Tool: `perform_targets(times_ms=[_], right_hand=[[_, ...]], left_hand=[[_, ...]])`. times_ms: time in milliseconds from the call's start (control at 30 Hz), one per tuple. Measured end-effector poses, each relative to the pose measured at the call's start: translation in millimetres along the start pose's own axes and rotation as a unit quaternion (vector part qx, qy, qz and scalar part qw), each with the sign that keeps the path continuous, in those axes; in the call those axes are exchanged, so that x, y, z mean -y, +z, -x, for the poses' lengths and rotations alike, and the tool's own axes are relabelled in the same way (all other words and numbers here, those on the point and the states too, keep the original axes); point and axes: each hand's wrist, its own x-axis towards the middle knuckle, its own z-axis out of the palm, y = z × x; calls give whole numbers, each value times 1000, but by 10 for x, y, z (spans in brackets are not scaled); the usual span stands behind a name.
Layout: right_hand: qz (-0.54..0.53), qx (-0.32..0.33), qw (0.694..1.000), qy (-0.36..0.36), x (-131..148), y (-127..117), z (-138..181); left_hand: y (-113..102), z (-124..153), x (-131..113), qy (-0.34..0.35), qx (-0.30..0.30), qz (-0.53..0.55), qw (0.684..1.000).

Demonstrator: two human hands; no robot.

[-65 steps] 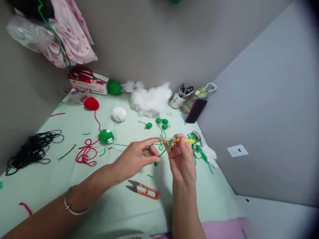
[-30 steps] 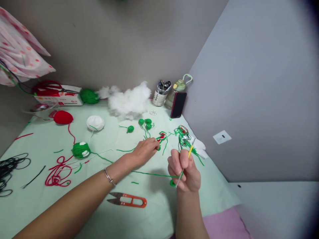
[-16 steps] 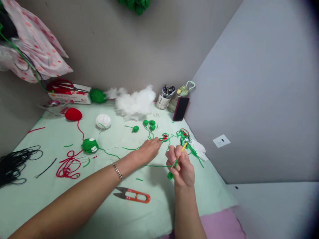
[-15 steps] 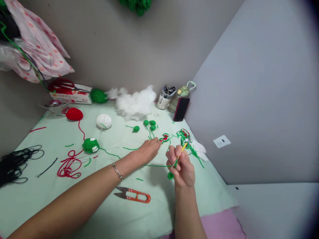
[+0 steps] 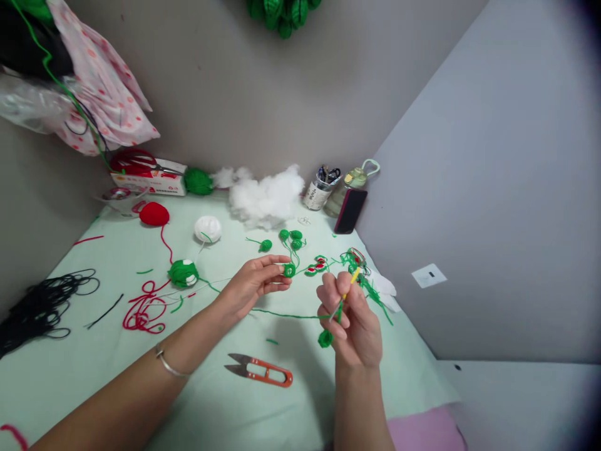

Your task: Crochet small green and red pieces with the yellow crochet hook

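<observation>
My left hand is raised palm up above the light green table cover and pinches a small green crocheted ball between thumb and fingertips. My right hand is closed round a yellow-handled crochet hook, with green yarn running from it to the left and a small green crocheted piece dangling below the fingers. Two small red, white and green crocheted pieces lie on the cover between the hands.
Orange thread snips lie near the front. Green, white and red yarn balls, white stuffing, loose red and black yarn lie around. A jar, bottle and phone stand in the corner.
My left hand reached out to the small pieces on the cover, picked up a green ball and drew back with it, turning palm up. My right hand kept hold of the hook.
</observation>
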Motion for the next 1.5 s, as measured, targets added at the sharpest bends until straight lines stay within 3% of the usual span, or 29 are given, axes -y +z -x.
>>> perform_targets(times_ms=[133, 267, 400, 533, 667, 967, 1233, 1500], right_hand=[[14, -23, 999, 18, -34, 145, -97], [51, -87, 995, 17, -164, 232, -204], [74, -151, 986, 7, -355, 255, -288], [81, -161, 984, 14, -479, 248, -332], [78, -158, 984, 16, -504, 234, -345], [104, -166, 981, 15, -570, 226, -313], [172, -243, 948, -113, -485, 185, -274], [363, -174, 889, -218, -515, 225, -149]], left_hand=[[-42, 183, -96, -8, -22, 108, 994], [-37, 273, -175, -12, -30, 203, 979], [-33, 342, -195, 41, -43, 182, 982], [-39, 407, -162, 82, -22, 110, 990], [-51, 430, -145, 89, 16, 85, 992], [-33, 431, -139, 72, 15, 112, 991], [-91, 382, -181, 72, -74, 87, 991], [-111, 410, -218, 77, -90, -14, 993]])
